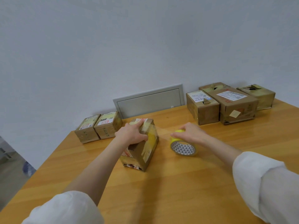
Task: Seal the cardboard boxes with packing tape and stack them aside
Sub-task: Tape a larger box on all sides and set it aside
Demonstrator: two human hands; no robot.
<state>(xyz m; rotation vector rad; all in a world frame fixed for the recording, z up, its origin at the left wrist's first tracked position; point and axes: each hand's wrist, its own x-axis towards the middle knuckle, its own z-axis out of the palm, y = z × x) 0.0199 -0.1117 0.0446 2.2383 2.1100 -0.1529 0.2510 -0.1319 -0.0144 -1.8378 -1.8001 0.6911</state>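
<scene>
The table (161,191) is honey-orange wood with faint straight grain. The wall (145,46) is pale blue-grey, and the panel (148,102) at 12 o'clock is light grey. The box (142,152) at the centre is brown cardboard with a yellow patch and red-and-white print. At its 3 o'clock, the tape roll (182,147) is bright yellow, its core white with dark triangles. Two small boxes (87,135) at 10 o'clock are brown with white labels marked red. Three larger boxes (234,107) at 2 o'clock are brown, with white barcode labels and red print. The sleeves (64,207) are white.
</scene>
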